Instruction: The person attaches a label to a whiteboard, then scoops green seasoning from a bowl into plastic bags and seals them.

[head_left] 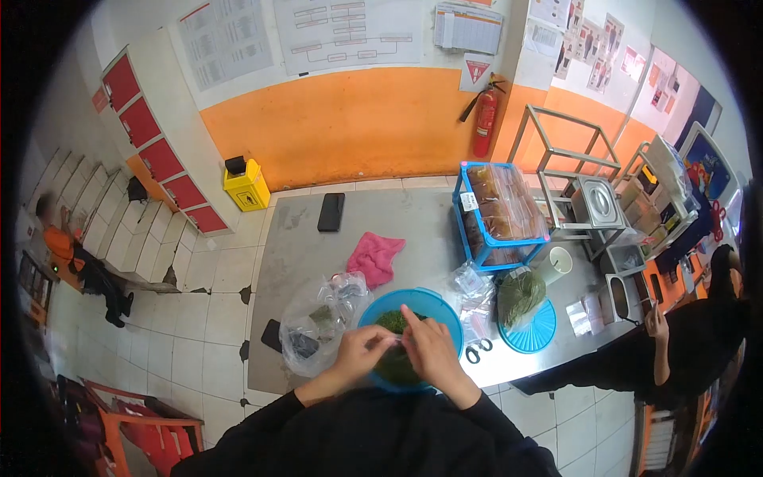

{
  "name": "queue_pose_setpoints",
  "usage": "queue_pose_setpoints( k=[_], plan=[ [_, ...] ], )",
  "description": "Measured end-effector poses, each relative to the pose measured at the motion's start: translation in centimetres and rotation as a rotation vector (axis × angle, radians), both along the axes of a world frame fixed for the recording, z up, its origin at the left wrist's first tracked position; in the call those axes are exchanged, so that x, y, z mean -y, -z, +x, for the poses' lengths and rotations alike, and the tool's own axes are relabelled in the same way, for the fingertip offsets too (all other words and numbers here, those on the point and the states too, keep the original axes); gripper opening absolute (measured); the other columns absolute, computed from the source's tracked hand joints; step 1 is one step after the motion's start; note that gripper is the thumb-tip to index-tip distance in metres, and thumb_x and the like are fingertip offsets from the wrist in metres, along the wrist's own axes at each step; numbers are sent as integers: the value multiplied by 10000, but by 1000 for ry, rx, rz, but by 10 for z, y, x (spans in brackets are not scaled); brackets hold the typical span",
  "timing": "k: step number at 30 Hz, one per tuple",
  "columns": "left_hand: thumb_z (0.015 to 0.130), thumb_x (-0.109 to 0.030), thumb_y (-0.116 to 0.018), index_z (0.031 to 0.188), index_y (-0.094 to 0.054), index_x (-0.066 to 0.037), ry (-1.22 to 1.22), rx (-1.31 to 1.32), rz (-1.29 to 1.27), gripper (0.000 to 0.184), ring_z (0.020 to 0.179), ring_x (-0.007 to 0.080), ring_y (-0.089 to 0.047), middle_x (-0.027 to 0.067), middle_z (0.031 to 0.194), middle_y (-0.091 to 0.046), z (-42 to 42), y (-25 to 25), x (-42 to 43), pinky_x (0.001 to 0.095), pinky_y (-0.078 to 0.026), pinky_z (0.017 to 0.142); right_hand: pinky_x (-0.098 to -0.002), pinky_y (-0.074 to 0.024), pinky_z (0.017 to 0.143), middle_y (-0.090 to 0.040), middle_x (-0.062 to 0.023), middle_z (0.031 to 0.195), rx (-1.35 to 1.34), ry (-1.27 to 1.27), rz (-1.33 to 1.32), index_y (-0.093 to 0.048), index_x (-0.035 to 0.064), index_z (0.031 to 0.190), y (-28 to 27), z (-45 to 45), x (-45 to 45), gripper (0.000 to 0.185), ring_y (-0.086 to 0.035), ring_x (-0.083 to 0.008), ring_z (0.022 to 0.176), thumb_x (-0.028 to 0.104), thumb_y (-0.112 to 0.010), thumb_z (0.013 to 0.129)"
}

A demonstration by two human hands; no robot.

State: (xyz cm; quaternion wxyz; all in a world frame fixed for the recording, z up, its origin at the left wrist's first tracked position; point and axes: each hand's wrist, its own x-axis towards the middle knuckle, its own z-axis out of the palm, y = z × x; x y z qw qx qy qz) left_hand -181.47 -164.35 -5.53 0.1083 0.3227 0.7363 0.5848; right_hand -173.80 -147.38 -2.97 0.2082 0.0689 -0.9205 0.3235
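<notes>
A blue plastic bowl (451, 312) holds finely cut green leaves (391, 320). Over it, my left hand (362, 351) pinches with thumb and forefinger. Close beside, my right hand (431, 350) has its fingers bent in, the forefinger raised. The fingertips of both hands meet around something small and pale that I cannot make out. Left of the bowl lies a crumpled clear plastic bag (298, 322) with some dark and green contents. To the right are black-handled scissors (478, 350), small clear packets (474, 298) and a bag of green leaves (520, 298) on a blue lid (531, 334).
A pink cloth (376, 258) and a black phone (331, 212) lie on the metal table (290, 246). A blue crate (499, 215) of bagged brown food stands at the back right, near a white cup (555, 264). Another person (683, 342) stands at the right; one sits far left.
</notes>
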Motion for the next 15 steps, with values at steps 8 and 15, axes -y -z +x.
queue_pose_setpoints(
  k=[8,15],
  plan=[
    [851,-98,-663,888,-681,-17,-41,-57,-13,92,688,162,-672,87,818,-697,1,4,6,280,-519,607,-392,-386,848,-628,-36,907,-23,-27,8,-458,50,1357,-9,-4,10,630,-551,-234,859,32,-685,770],
    [849,-110,-655,877,-682,-33,-49,-87,-1,86,643,173,-657,86,806,-691,1,4,12,286,-504,571,-399,-378,878,-632,-29,911,-46,-43,167,-465,58,1350,-7,-5,13,637,-544,-236,857,16,-689,754]
  ],
)
